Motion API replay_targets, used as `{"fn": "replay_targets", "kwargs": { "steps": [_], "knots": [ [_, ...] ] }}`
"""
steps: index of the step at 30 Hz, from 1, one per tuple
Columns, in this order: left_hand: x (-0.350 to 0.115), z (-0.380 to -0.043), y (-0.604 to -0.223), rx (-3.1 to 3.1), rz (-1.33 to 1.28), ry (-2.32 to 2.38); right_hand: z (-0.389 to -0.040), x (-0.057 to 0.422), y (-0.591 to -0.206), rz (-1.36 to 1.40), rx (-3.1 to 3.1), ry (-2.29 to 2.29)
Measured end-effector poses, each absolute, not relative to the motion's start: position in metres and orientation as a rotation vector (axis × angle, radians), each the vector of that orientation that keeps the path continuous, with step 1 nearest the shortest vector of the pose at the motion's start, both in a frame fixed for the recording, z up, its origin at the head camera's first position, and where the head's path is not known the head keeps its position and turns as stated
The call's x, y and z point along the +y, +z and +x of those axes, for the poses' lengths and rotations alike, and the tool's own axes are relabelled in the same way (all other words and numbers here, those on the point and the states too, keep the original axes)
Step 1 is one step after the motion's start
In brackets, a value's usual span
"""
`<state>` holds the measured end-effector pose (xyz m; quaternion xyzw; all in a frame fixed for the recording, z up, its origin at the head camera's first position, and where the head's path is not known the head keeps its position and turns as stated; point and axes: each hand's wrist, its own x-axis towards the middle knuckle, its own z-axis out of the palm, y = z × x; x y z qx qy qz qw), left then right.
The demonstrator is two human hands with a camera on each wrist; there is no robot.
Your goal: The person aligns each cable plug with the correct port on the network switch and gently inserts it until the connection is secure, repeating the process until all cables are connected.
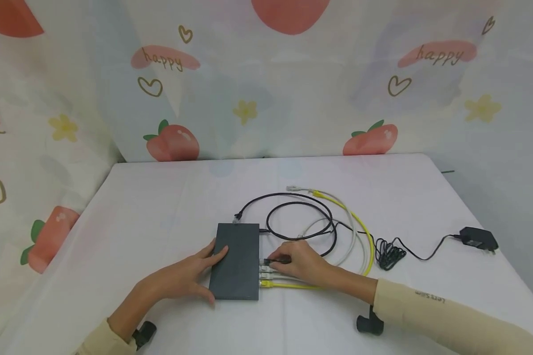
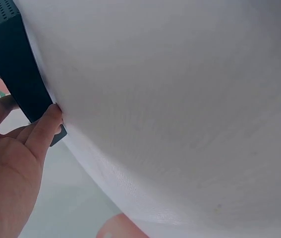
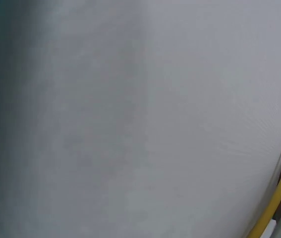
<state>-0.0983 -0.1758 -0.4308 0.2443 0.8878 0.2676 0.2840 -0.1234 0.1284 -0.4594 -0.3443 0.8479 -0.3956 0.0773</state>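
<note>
A flat dark grey network switch [image 1: 235, 261] lies on the white table. My left hand [image 1: 184, 276] holds its left side, one finger on top and the thumb near the front corner; in the left wrist view the fingers bend at the edge of the switch [image 2: 24, 74]. At the right side of the switch, my right hand [image 1: 299, 261] pinches the plug end of a black network cable [image 1: 273, 261]. My fingers partly hide that plug, and whether it is fully seated I cannot tell. Just in front, grey cables and a yellow cable [image 1: 288, 285] meet the same side.
The black cable loops behind the right hand, its other plug [image 1: 236, 217] at the back of the switch. Yellow and grey cable ends [image 1: 315, 193] lie farther back. A power adapter [image 1: 477, 238] sits at the right with a bundled cord [image 1: 388, 254] running to the switch.
</note>
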Motion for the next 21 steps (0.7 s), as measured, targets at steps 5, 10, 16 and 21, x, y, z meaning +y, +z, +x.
{"fn": "replay_targets", "kwargs": {
  "steps": [5,10,16,21],
  "knots": [
    [-0.1749,-0.0983,-0.4294,2.378,0.638,0.711,-0.1242,0.1277,-0.4582,-1.018,2.538,-1.189],
    [-0.1752,-0.0986,-0.428,2.369,0.658,0.702,-0.1237,0.127,-0.4575,-0.998,2.554,-1.183],
    [-0.1773,-0.1005,-0.426,2.335,0.695,0.666,-0.1207,0.1244,-0.4576,-1.004,2.586,-1.235],
    [-0.1771,-0.1025,-0.4242,2.363,0.722,0.64,-0.1188,0.1234,-0.4577,-0.947,2.586,-1.264]
  ]
}}
